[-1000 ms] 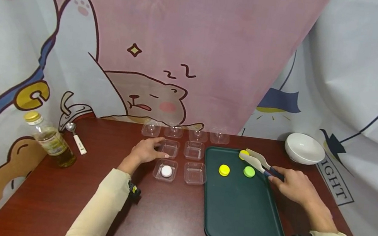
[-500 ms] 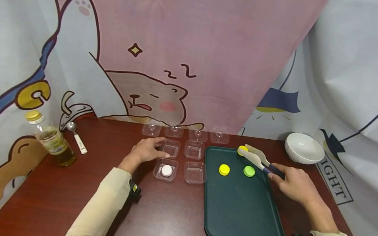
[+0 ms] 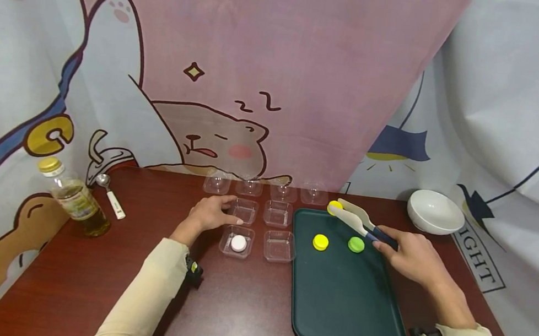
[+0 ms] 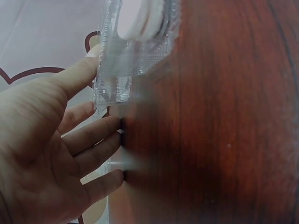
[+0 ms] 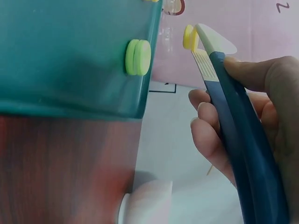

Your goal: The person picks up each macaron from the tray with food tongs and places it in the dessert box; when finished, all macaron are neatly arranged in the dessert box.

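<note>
My right hand grips blue-handled tongs with pale tips. Between those tips a yellow macaron is held above the far edge of the dark green tray. Another yellow macaron and a green macaron lie on the tray. At the left, my left hand rests by a clear plastic container, thumb and forefinger at its sides, the other fingers extended in the left wrist view. Just nearer stands a container with a white macaron inside.
Two more clear containers stand between the left pair and the tray. Several clear lids line the back edge. A white bowl sits back right. At the left are an oil bottle and a scoop.
The tongs in my right hand have moved left and slightly away with the yellow macaron, lifting it off the tray. My left hand has stayed by the container.
</note>
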Motion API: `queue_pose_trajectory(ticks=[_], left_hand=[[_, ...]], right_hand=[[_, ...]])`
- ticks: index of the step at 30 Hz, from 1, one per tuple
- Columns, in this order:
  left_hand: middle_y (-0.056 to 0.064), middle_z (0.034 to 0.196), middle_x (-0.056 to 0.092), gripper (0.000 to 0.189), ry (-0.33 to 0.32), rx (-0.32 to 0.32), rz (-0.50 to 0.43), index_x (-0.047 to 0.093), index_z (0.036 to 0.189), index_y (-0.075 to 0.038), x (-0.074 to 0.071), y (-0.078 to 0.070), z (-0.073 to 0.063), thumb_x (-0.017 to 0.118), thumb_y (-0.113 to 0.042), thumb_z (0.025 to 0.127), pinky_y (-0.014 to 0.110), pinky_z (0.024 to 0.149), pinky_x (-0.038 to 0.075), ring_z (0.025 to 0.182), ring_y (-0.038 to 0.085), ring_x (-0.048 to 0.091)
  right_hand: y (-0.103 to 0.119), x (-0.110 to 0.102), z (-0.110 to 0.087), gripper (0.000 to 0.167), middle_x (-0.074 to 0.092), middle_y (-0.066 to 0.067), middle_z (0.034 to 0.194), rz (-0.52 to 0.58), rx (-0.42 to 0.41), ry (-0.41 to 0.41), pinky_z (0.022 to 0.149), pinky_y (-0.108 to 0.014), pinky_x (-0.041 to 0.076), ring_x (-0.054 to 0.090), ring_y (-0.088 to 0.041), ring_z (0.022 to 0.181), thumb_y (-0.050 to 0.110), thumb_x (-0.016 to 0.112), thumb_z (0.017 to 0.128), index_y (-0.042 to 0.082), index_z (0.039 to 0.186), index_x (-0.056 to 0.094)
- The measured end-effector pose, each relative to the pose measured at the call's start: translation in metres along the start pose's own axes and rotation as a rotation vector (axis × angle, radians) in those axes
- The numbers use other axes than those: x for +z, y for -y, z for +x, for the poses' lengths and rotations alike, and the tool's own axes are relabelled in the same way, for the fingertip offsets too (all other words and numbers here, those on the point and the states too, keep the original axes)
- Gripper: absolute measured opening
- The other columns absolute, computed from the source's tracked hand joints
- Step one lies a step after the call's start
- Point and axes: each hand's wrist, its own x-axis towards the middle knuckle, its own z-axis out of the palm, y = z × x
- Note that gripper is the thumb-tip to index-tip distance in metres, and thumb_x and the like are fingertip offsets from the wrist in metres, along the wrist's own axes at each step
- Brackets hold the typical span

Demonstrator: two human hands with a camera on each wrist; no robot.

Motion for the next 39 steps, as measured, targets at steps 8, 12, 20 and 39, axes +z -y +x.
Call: queue_pose_trajectory(ticks=[8,12,20,39], left_hand=[[0.005,0.138,0.066,0.079,-0.002,0.004,-0.001,0.051,0.150,-0.027,0.000,0.002,0.000,0.081,-0.052,0.082,0.062,0.112,0.036,0.144,0.038,0.045],[0.005,0.138,0.066,0.079,0.001,-0.002,-0.003,0.051,0.150,-0.029,0.000,0.002,0.000,0.081,-0.053,0.081,0.061,0.112,0.037,0.144,0.036,0.046],[0.003,0.138,0.067,0.079,-0.016,-0.005,-0.006,0.051,0.150,-0.030,0.002,0.001,0.002,0.081,-0.053,0.081,0.061,0.110,0.038,0.143,0.037,0.046],[0.003,0.137,0.067,0.078,-0.035,-0.010,-0.001,0.053,0.148,-0.029,0.004,0.000,0.001,0.081,-0.054,0.080,0.058,0.110,0.040,0.143,0.037,0.047]], right_hand=[[0.014,0.002,0.008,0.047,0.046,0.007,0.059,0.017,-0.019,0.001,0.052,-0.026,0.033,0.039,-0.008,0.054,0.033,0.067,0.098,0.005,0.135,0.064],[0.021,0.003,0.013,0.044,0.040,0.005,0.059,0.032,-0.026,0.009,0.048,-0.025,0.032,0.037,-0.008,0.050,0.029,0.069,0.097,0.006,0.134,0.065],[0.032,0.007,0.022,0.044,0.044,0.003,0.058,0.053,-0.053,0.015,0.047,-0.025,0.032,0.037,-0.009,0.049,0.026,0.069,0.096,0.006,0.134,0.065],[0.061,0.029,0.039,0.047,0.039,0.008,0.052,0.109,-0.137,0.039,0.044,-0.023,0.029,0.029,-0.006,0.043,0.029,0.069,0.097,0.006,0.138,0.063]])
